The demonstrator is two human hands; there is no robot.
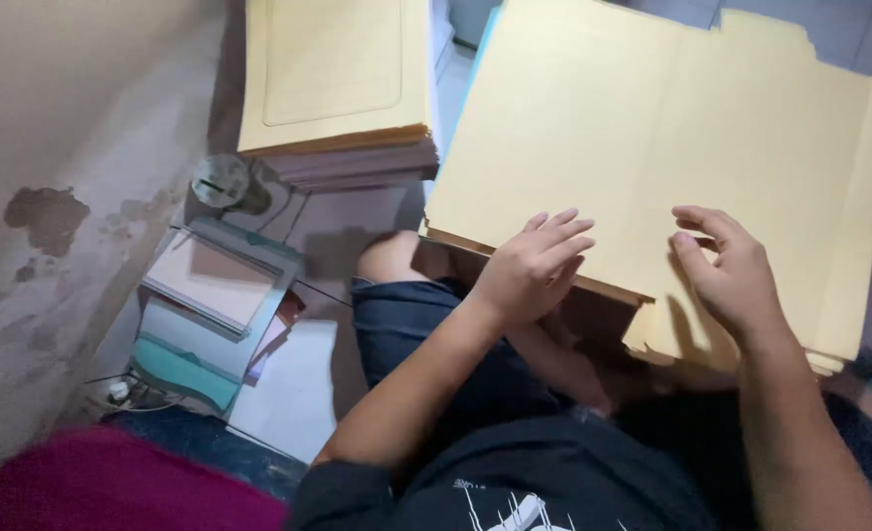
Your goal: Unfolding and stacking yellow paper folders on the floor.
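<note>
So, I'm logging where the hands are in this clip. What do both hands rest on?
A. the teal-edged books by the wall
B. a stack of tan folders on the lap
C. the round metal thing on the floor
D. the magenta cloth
B: the left hand and right hand both lie flat, fingers spread, on the top tan folder of the stack across the lap.

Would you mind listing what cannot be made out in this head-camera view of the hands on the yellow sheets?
- Yellow sheet: far corners cut off by the top and right edges.
- Stack beneath it: depth hidden by the top sheet.
- Left hand and right hand: palms face down, so anything under them is hidden.
- Second yellow pile: top cut off.
- Bottom corners: blurred.
</note>
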